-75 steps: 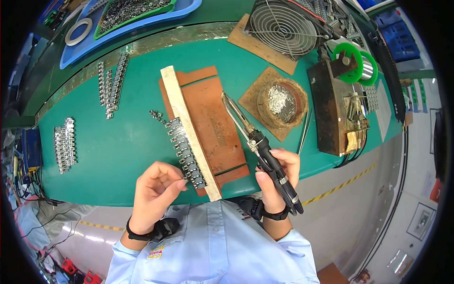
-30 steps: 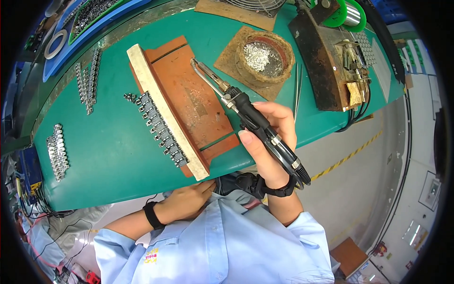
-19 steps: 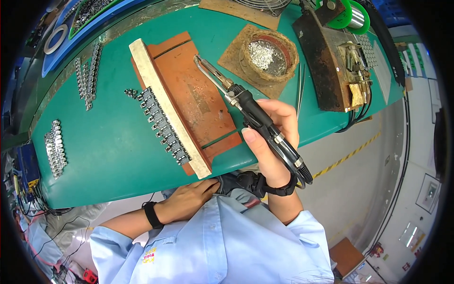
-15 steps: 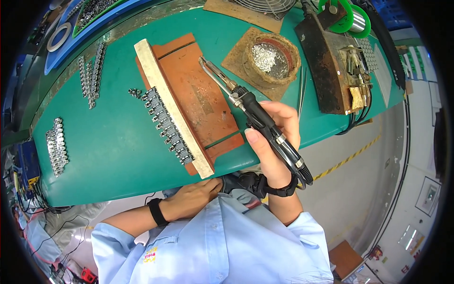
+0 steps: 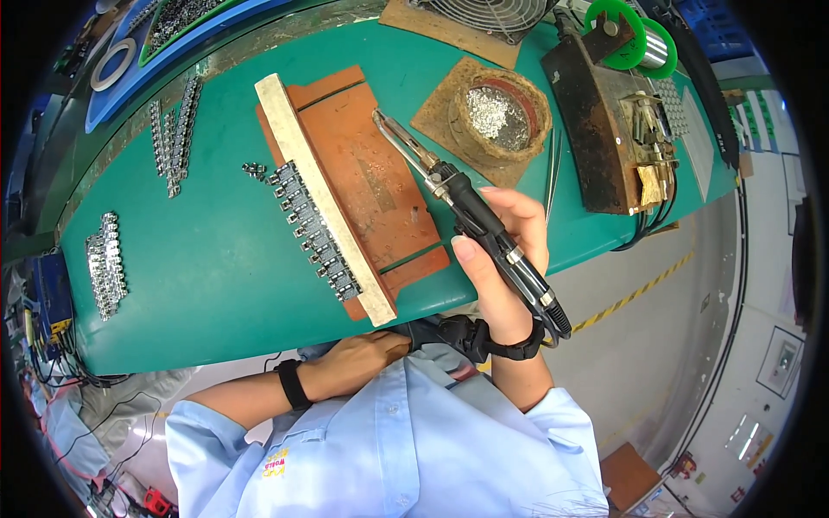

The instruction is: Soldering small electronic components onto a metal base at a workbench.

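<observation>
My right hand (image 5: 509,268) is wrapped around the black handle of a soldering iron (image 5: 477,210) with a thin metal tube along its tip. The iron slants up and left, its tip above a reddish-brown board (image 5: 367,164). Along the board's left side runs a pale strip (image 5: 321,192), and a row of small black electronic parts with metal tabs (image 5: 313,226) sits against it. A few loose parts (image 5: 254,170) lie by the row's far end. Below the table's front edge, my left hand (image 5: 358,358) rests near my waist; its fingertips are hidden, and I see nothing in it.
Strips of metal-tabbed parts (image 5: 105,268) lie at left, with more strips (image 5: 176,138) farther back. A crusted round pot (image 5: 540,129) holds silvery bits. Tweezers (image 5: 553,173) lie beside a dark metal box (image 5: 587,129), near a green solder-wire spool (image 5: 654,47). A fan grille (image 5: 492,10) stands behind.
The bench and everything on it sit slightly farther right in the picture. My right hand keeps the same hold on the soldering iron, and my left hand stays low by my waist.
</observation>
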`<state>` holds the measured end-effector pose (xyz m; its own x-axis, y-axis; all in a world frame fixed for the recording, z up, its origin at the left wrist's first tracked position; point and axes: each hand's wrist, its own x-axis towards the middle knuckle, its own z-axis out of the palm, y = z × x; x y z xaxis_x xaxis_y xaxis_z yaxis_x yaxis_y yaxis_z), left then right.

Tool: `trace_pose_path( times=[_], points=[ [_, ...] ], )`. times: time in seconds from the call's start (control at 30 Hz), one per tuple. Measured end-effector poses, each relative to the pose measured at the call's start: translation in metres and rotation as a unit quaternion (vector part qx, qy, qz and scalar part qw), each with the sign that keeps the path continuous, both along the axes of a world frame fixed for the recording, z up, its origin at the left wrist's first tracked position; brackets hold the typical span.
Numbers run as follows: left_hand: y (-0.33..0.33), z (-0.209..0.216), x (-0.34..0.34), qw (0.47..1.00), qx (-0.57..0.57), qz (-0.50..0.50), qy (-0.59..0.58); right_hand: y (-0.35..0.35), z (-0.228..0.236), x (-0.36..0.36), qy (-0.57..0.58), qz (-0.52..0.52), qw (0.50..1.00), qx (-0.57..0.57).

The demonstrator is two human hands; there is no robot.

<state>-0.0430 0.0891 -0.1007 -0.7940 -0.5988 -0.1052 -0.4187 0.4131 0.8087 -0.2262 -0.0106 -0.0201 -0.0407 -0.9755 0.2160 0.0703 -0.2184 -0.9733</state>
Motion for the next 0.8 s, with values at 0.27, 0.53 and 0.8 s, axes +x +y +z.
trace_pose_path(
  times=[0.27, 0.53, 0.8],
  points=[
    [-0.017, 0.011, 0.011, 0.949, 0.290, 0.119, -0.017, 0.000, -0.001, 0.000, 0.024, -0.001, 1.000, 0.000],
    [-0.013, 0.016, 0.008, 0.977, 0.148, 0.156, -0.002, 0.002, -0.002, -0.002, 0.019, -0.007, 1.000, 0.000],
    [-0.038, 0.010, -0.001, 0.946, 0.082, 0.300, 0.088, 0.003, 0.000, -0.001, 0.011, -0.016, 1.000, 0.002]
  ],
)
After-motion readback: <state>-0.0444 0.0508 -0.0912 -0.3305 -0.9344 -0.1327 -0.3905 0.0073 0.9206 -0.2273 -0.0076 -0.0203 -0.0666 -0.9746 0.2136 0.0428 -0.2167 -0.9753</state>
